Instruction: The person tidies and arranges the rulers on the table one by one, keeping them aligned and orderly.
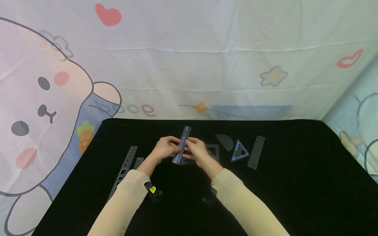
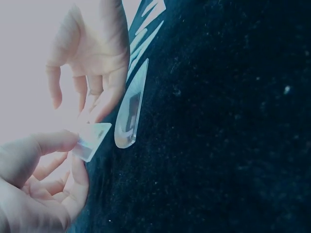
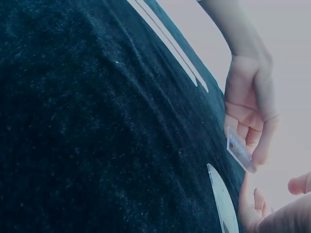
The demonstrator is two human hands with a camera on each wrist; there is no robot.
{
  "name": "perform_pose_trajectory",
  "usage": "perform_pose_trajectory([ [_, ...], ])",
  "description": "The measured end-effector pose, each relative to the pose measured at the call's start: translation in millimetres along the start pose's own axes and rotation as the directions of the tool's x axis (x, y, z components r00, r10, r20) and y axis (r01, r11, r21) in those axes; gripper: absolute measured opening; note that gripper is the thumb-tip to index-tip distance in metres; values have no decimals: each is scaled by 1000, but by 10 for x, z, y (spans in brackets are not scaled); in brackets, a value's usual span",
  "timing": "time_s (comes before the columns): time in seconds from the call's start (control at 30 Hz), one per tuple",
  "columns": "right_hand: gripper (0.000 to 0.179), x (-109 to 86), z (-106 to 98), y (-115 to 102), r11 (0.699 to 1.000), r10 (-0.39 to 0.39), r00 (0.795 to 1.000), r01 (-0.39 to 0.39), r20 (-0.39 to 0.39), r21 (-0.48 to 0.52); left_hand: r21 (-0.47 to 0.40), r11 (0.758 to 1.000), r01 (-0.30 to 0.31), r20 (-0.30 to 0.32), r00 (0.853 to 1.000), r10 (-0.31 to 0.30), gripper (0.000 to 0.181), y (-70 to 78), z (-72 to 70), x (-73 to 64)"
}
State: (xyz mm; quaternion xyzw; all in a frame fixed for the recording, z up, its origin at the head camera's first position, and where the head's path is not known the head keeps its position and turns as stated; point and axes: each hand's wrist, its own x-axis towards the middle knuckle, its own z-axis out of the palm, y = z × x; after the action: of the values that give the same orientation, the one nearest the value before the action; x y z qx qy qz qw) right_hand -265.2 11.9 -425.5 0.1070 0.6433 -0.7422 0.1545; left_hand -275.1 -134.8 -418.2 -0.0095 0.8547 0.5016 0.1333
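Above the black tabletop, blue-striped ruler held at a slant. Left hand pinches it, thumb against fingers; right hand fingers loosely apart, at its right edge. Set square partly behind right hand; farther right, protractor, blue-edged triangle, clear strip. Left: stencil ruler, shorter piece.

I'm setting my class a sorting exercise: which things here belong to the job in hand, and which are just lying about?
Likely in the job:
blue-marked ruler, held by the left hand
right hand, close by it

Lying about:
long ruler with holes
small clear piece beside it
half-round protractor
blue-edged triangle
plain clear ruler
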Motion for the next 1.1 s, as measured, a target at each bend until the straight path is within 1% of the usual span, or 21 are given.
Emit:
perform_pose_trajectory([
  [0.23,38,-24,-16,18,995,-43,999,45,26,-91,-20,1000,0,41,999,1,32,16,-19,-117],
  [0.43,33,-41,-16,18,987,-83,996,84,13,-134,-43,999,7,76,997,-3,32,-10,-18,-197],
  [0.7,33,-86,-9,65,971,-157,987,158,23,-181,-72,997,-14,83,996,20,35,-71,-9,-333],
  [0.8,31,-111,1,83,967,-162,986,167,42,-191,-77,997,-13,94,995,20,34,-104,-22,-371],
  [1.1,25,-220,58,107,969,-140,985,157,102,-189,-102,995,-5,121,993,18,33,-187,-84,-503],
])
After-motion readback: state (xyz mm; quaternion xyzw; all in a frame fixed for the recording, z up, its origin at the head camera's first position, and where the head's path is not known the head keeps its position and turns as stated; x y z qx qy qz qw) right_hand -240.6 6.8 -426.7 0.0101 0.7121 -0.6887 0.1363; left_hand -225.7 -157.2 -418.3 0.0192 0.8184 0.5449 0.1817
